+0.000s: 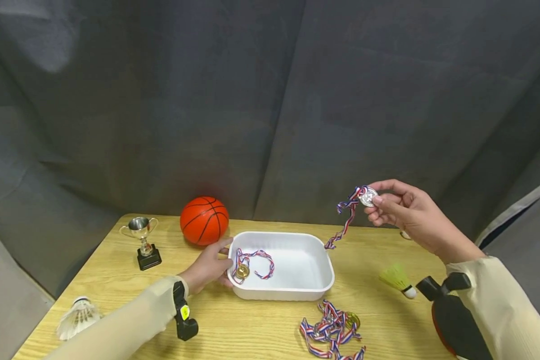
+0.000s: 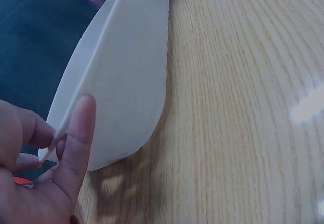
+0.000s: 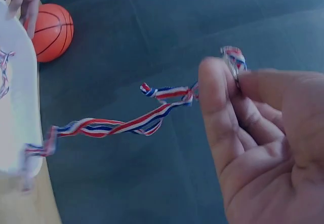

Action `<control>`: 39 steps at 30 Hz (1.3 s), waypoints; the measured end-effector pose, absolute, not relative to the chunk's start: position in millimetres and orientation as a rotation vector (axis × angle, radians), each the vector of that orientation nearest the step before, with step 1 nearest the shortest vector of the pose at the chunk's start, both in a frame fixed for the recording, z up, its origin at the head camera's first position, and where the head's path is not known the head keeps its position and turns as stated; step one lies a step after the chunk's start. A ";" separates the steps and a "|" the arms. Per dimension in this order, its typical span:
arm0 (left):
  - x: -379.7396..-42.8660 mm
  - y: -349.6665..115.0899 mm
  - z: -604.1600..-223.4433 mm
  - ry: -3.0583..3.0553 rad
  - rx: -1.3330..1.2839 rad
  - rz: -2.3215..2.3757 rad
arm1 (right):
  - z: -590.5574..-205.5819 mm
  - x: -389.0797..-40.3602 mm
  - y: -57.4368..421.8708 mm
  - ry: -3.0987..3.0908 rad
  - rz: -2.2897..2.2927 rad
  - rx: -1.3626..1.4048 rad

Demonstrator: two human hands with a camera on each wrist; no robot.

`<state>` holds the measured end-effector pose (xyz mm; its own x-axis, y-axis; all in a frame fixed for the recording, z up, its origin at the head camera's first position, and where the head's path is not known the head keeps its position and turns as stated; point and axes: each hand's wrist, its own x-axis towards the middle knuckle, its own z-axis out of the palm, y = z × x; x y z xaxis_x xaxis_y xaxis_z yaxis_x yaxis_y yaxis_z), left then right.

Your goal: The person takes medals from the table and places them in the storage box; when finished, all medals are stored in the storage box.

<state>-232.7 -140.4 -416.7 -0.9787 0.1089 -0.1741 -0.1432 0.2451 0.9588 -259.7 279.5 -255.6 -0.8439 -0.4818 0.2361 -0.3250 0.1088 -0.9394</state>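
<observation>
1. The white tray (image 1: 281, 295) sits on the wooden surface (image 1: 216, 330); a gold medal (image 1: 242, 271) lies at its left end, the striped ribbon curling across the tray's floor.
2. The left hand (image 1: 209, 266) grips the tray's left rim, digits on both sides of the wall.
3. The right hand (image 1: 407, 215), well apart from the left, pinches a silver medal (image 1: 367, 197) in the air, up and right of the tray; its ribbon trails down to the back right corner, though whether it touches the rim I cannot tell.
4. A tangled heap of medals (image 1: 328, 325), red, white and blue ribbons with at least one gold disc, lies just in front of the tray, toward the surface's near side.
5. The basketball (image 1: 204, 220) stands near the back edge, close to the left hand. Farther left are the trophy (image 1: 140, 229) and, near the left edge, the white shuttlecock (image 1: 77, 320).
6. Bare wood runs from the tray's right end to the yellow shuttlecock (image 1: 394, 276); the dark paddle (image 1: 456, 327) is partly hidden by the right sleeve.
7. The left wrist view shows one digit flat along the tray's outer wall; the right wrist view shows the held medal edge-on.
</observation>
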 end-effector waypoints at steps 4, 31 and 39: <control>-233.6 -140.1 -416.0 2.300 -0.020 1.822 | -239.4 -266.2 260.9 2.234 -1.853 -0.838; -232.5 -142.8 -419.1 2.293 0.005 1.843 | -333.8 -315.9 103.3 2.228 -1.644 -0.615; -233.6 -143.5 -420.9 2.278 0.009 1.859 | -373.6 -321.8 93.6 2.263 -1.469 -0.492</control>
<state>-233.6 -143.5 -420.9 -0.9798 0.1309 -0.1511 -0.1218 0.2086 0.9704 -321.8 93.6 -373.6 -0.8598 -0.4923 -0.1355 -0.0765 0.3867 -0.9190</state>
